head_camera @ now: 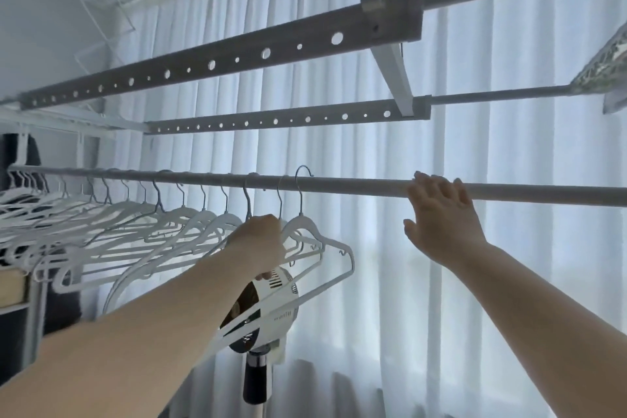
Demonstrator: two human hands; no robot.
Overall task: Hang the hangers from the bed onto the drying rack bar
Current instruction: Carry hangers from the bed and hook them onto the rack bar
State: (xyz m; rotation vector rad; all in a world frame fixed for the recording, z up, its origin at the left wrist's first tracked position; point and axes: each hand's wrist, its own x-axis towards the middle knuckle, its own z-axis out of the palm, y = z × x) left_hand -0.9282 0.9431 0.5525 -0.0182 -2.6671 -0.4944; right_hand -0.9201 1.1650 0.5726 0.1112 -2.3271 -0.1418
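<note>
Head view: L hand (261,241) clenched round necks of white hangers (302,221) just under drying rack bar (356,184), hooks up, shoulders slanting across bar. R hand (441,214), fingers straight, rests on bar, right of them. Hung row (101,231) left along bar; curtain (373,146) beyond.

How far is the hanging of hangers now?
Done: a row of white hangers hangs on the bar. In hand: the left hand grips a few more hangers at the bar; the right hand rests on it. Left: unknown, because the bed is not in view.
</note>
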